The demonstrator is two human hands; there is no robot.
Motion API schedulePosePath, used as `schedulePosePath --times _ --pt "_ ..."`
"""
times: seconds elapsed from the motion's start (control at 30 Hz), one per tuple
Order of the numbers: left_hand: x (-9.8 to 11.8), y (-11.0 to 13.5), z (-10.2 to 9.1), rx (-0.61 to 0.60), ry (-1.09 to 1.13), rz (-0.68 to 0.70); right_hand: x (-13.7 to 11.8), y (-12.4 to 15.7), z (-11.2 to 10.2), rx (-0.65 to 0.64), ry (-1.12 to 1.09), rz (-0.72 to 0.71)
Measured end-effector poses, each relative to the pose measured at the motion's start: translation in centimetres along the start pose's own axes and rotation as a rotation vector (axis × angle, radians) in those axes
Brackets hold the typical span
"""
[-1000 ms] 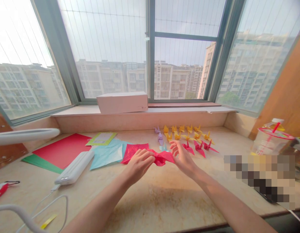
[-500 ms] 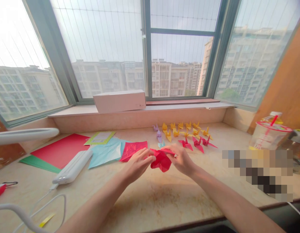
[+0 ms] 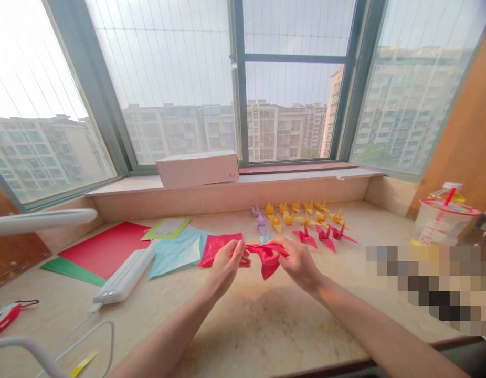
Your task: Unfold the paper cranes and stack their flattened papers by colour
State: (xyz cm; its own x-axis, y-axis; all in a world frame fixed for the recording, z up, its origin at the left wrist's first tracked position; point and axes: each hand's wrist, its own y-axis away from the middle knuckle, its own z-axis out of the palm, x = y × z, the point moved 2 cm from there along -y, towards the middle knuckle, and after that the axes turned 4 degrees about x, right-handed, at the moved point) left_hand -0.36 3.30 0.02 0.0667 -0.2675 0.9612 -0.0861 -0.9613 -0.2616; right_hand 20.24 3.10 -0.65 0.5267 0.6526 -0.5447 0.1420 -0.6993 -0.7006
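Note:
Both of my hands hold a half-folded piece of red paper just above the marble counter. My left hand pinches its left end with closed fingers. My right hand grips its right side, thumb on top. Behind them lies a flat sheet of red patterned paper. Further back stand three finished red paper cranes, a row of several yellow cranes and a few purple cranes.
Left of my hands lie a light blue sheet, a large red sheet over a green one, a yellow-green card and a white power bank with a cable. A white box sits on the sill. A lidded plastic cup stands at right.
The red paper has been turned and pulled out between my hands; it now hangs as a point below a stretched top edge. My hands stayed in about the same place.

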Motion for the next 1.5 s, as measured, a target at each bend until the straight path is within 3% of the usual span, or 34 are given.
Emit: schedulePosePath --times 0.13,0.23,0.67,0.97,1.1,1.33,1.5 --pt "0.3 0.7 1.2 -0.071 0.148 -0.201 -1.4 0.4 0.5 -0.106 0.042 -0.255" --pt "0.4 1.0 1.5 -0.086 0.165 -0.199 -2.2 0.6 0.8 -0.14 0.021 -0.311" --pt "0.5 1.5 1.8 -0.07 0.063 0.044 -1.4 1.2 1.3 0.058 -0.089 -0.053" --pt "1.5 1.8 1.5 -0.133 0.181 -0.034 -1.4 0.7 0.6 0.089 -0.087 0.015" --pt "1.2 1.6 1.3 -0.121 0.134 0.002 -1.1 0.5 0.2 0.063 -0.031 -0.085" --pt "1.4 1.5 0.9 -0.058 -0.125 0.125 -1.7 0.5 0.1 -0.079 0.252 -0.416" --pt "1.7 1.9 1.3 -0.154 -0.146 0.22 -1.7 0.5 0.6 -0.113 0.26 -0.465"
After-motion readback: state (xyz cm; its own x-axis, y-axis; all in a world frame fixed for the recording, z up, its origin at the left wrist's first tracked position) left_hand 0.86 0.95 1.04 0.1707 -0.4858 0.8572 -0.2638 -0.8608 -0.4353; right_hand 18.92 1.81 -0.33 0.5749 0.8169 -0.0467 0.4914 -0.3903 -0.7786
